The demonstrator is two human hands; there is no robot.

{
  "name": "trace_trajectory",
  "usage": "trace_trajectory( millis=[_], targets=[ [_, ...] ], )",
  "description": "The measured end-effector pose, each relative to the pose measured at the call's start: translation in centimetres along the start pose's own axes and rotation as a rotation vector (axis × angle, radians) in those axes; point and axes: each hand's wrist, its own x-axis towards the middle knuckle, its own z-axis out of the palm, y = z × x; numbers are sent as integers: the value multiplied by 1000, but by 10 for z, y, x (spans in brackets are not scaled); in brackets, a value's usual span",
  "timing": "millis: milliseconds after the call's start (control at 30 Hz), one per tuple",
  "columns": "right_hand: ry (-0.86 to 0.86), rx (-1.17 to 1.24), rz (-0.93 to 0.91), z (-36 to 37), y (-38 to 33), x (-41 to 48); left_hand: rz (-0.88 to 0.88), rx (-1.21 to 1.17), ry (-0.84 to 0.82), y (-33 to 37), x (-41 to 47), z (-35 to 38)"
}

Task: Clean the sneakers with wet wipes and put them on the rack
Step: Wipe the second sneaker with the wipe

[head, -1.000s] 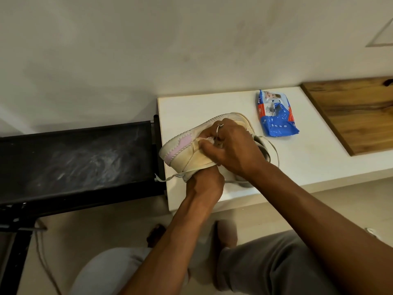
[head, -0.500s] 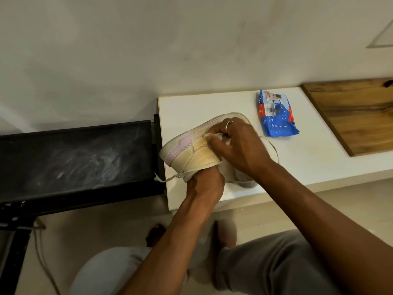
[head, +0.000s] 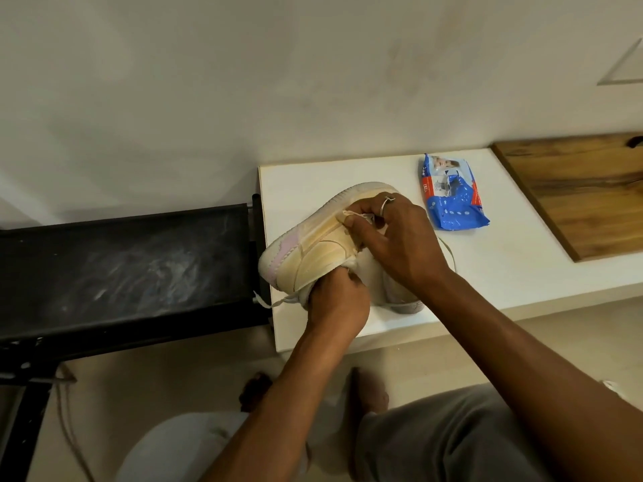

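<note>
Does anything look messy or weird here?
Yes. The sneaker the left hand grips has yellowish stains across its side, and its lace dangles loose past the white table's edge. The black rack beside it shows pale dusty smears.

sneaker (head: 313, 252): cream with a pink patch, tipped on its side over the table (head: 504, 266).
left hand (head: 337, 304): grips the sneaker's collar from below.
right hand (head: 400, 238): pinches a wipe (head: 358, 215) against the upper (ring on one finger).
second sneaker (head: 403, 297): on the table, mostly hidden behind the right wrist.
pack (head: 452, 200): blue, lying flat, apart from both sneakers.
rack (head: 121, 266): black, just left of the table.
</note>
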Motion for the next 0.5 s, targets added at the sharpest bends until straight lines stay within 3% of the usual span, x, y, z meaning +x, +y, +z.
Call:
trace_trajectory(
  millis=[133, 233, 367, 500],
  targets=[
    [-88, 10, 4, 6, 2, 1, -162, -385, -15, 1, -9, -6],
    [-183, 9, 16, 15, 8, 0, -267, -542, 21, -7, -8, -9],
    [-257, 5, 46, 25, 17, -1, -398, -692, 17, -15, 1, -5],
    [-223, -39, 48, 29, 25, 3, -426, -739, -12, -14, 5, 2]
  ],
)
